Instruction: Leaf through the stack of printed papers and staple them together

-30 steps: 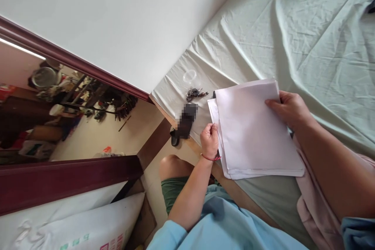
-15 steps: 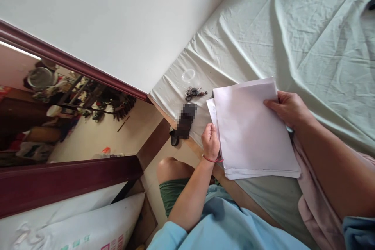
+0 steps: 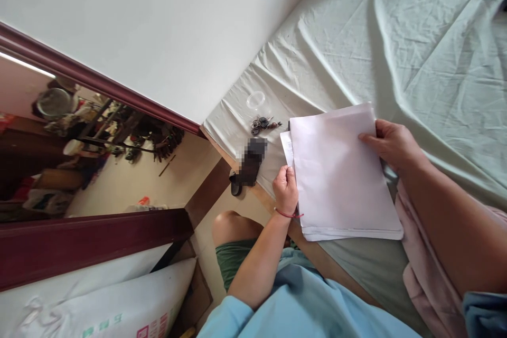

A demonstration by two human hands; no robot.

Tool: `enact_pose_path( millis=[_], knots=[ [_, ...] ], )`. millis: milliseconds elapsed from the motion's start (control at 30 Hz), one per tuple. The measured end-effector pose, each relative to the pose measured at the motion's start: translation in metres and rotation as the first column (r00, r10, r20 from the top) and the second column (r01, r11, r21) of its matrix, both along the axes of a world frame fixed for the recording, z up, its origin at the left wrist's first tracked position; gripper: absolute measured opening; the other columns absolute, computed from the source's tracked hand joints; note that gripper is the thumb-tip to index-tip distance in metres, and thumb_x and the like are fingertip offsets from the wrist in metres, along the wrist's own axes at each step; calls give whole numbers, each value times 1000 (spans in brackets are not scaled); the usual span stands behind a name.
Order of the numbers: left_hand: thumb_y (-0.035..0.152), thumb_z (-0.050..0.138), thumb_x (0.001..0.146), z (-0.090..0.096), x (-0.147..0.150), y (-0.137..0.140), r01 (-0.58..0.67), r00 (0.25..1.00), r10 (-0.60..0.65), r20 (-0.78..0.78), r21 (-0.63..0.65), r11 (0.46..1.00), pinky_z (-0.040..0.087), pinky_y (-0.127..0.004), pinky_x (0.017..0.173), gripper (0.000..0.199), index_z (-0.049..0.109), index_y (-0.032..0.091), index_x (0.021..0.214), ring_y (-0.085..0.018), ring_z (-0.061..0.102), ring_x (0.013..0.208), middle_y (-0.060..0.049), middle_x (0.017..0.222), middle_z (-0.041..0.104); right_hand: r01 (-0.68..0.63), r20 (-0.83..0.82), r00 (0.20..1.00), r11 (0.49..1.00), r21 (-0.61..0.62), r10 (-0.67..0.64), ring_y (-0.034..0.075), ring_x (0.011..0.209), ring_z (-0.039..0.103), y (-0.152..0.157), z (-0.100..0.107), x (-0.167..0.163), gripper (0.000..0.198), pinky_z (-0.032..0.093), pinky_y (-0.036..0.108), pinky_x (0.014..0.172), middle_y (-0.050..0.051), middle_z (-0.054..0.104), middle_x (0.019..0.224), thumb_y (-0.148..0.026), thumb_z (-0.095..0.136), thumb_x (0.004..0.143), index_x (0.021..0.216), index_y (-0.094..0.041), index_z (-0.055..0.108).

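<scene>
A stack of white paper (image 3: 344, 179) is held in front of me above the bed-like surface, its top sheet blank. My right hand (image 3: 394, 145) grips the stack's upper right edge, thumb on top and fingers underneath. At the left edge, my left hand (image 3: 285, 187) is closed around the side of the stack, a red string on its wrist. One printed sheet (image 3: 287, 148) pokes out on the left, behind the top paper. The fingers below the stack are hidden.
A pale green sheet (image 3: 428, 63) covers the surface. Keys (image 3: 263, 124), a clear plastic lid or cup (image 3: 255, 100) and a blurred dark object (image 3: 252, 162) lie left of the papers. Pink cloth (image 3: 415, 253) is at right. White sacks (image 3: 130, 296) stand lower left, beside a doorway.
Both hands keep their hold on the papers. The stack's lower right corner has shifted slightly left and up; otherwise little differs.
</scene>
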State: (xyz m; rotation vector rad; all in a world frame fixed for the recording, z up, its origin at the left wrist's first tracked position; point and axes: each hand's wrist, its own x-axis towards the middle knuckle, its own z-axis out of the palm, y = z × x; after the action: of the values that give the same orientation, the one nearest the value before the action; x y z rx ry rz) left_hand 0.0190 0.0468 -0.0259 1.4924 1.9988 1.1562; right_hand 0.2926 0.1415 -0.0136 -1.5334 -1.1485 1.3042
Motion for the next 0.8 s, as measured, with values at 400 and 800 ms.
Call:
enact_pose_path(
  millis=[400, 800],
  knots=[
    [54, 56, 96, 1, -3, 1, -14, 951, 19, 310, -20, 1000, 38, -25, 61, 41, 58, 20, 73, -14, 44, 63, 2, 64, 46, -33, -122, 992, 999, -7, 32, 15, 73, 68, 2, -1, 14, 36, 56, 24, 67, 2, 78, 93, -38, 85, 71, 102, -19, 80],
    [63, 55, 93, 0, 0, -1, -18, 916, 31, 400, -36, 999, 42, -26, 67, 48, 57, 20, 73, -14, 48, 68, 1, 68, 51, -72, -50, 996, 992, 101, 77, 15, 77, 68, -1, -2, 9, 39, 56, 23, 70, 0, 77, 94, -40, 76, 80, 115, -22, 78]
  ],
)
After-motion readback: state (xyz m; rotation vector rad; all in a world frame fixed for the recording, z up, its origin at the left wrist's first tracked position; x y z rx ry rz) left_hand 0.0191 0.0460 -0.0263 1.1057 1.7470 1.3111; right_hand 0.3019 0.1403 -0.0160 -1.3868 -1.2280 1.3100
